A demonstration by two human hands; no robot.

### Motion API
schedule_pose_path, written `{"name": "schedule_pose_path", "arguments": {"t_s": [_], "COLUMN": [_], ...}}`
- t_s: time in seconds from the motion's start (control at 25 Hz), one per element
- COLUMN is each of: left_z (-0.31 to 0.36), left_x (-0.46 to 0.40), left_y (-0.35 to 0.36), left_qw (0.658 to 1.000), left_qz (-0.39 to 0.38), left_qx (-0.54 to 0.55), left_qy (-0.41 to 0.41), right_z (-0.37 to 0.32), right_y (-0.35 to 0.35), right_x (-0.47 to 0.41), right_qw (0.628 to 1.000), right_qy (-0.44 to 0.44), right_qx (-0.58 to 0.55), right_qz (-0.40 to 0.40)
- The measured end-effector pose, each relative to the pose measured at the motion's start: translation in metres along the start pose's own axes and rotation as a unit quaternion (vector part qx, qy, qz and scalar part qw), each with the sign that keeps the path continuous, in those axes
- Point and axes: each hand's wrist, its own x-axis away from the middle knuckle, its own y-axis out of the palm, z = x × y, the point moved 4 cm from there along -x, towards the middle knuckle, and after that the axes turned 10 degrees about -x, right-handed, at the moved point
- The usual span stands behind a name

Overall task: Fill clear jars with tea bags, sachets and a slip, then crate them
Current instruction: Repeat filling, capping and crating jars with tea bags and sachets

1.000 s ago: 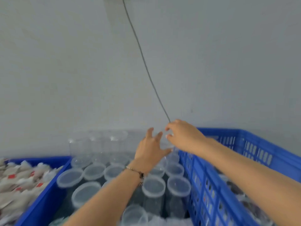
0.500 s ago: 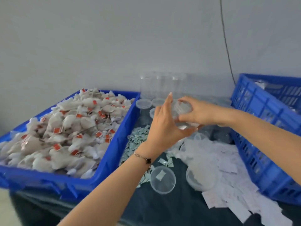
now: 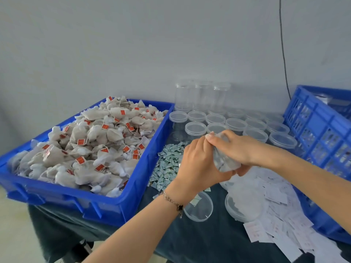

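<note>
- Jar (image 3: 224, 160), clear, was held tilted above the counter (image 3: 190, 242), between both hands, in front of the rows of lidded jars (image 3: 235, 124).
- Right hand (image 3: 235, 149) gripped the jar from above, fingers curled round its body.
- Left hand (image 3: 197, 166) gripped its near end, fingers wrapped; bracelet (image 3: 173, 203) on that wrist.
- Tea bags (image 3: 91, 147) with red tags were heaped in the blue tray (image 3: 106, 205) at left.
- Sachets (image 3: 167, 166), pale blue, lay piled just beside the tray.
- Slips (image 3: 275, 215) were scattered at right, near the blue crate (image 3: 319, 133).
- Two loose lids (image 3: 201, 207) lay on the counter below the hands.
- Three taller jars (image 3: 201, 95) stood by the wall.
</note>
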Motion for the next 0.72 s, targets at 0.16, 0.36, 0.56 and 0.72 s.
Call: {"name": "schedule_pose_path", "arguments": {"t_s": [0.16, 0.36, 0.56, 0.72], "left_z": [-0.004, -0.015, -0.04, -0.037], "left_x": [-0.001, -0.004, 0.0, 0.007], "left_y": [0.007, 0.021, 0.034, 0.038], "left_qw": [0.997, 0.997, 0.961, 0.967], "left_qz": [0.053, -0.016, -0.2, -0.215], "left_qx": [0.044, 0.078, 0.139, 0.08], "left_qy": [-0.024, -0.012, -0.133, -0.112], "right_z": [0.002, 0.012, 0.013, 0.001], "right_y": [-0.003, 0.009, 0.009, -0.001], "right_x": [-0.006, -0.011, -0.01, -0.009], "right_qw": [0.996, 0.987, 0.972, 0.962], "right_qy": [-0.037, -0.076, -0.178, -0.259], "right_qx": [0.036, 0.063, 0.143, 0.061], "right_qz": [0.068, 0.125, -0.05, -0.057]}}
